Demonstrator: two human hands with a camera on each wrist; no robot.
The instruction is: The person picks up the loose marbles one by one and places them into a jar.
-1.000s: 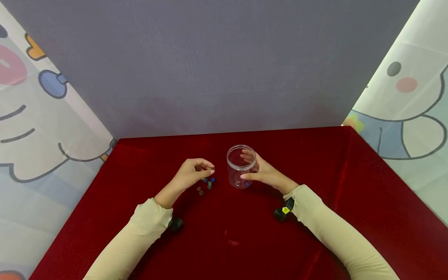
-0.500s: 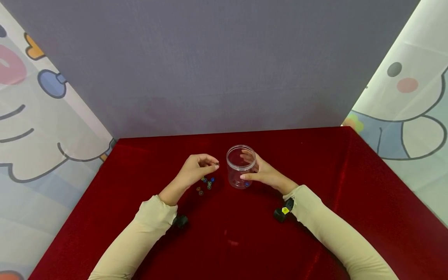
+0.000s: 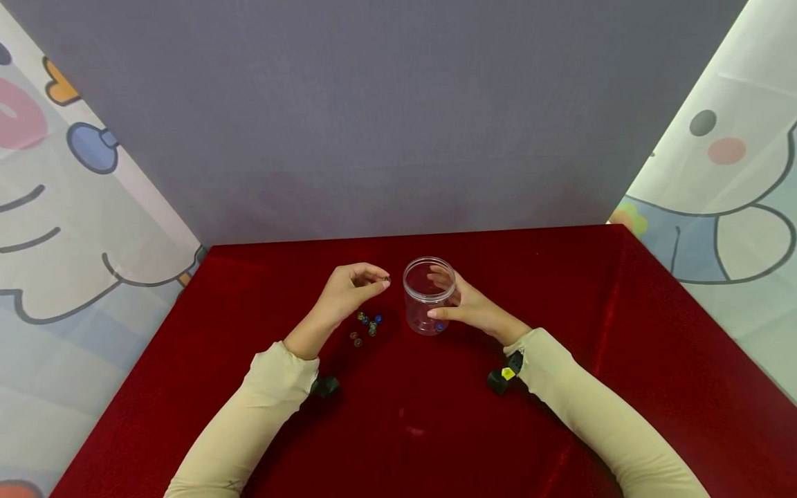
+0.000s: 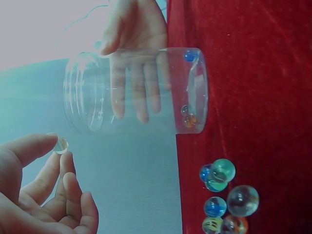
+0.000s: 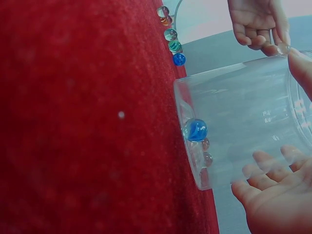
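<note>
In the head view my left hand (image 3: 355, 290) is just left of the clear plastic jar (image 3: 418, 308), at about rim height. It pinches a small clear glass marble (image 4: 61, 145) between thumb and forefinger. My right hand (image 3: 470, 308) holds the upright jar from the right, thumb on the near side and fingers round the far side. At the jar's bottom lie a blue marble (image 5: 197, 130), an orange one (image 4: 190, 121) and a clear one (image 4: 185, 109). Several loose marbles (image 3: 372, 331) in blue, green, orange and clear lie on the cloth below my left hand.
Dark red velvet cloth (image 3: 398, 415) covers the table. A grey panel (image 3: 398, 138) stands along the back edge, and cartoon-print sheets (image 3: 716, 180) hang at both sides. Each wrist bears a small black camera (image 3: 498, 380).
My left hand has lifted away from the loose marbles and moved right toward the jar's rim, carrying the pinched marble. The right hand and the jar have stayed in place.
</note>
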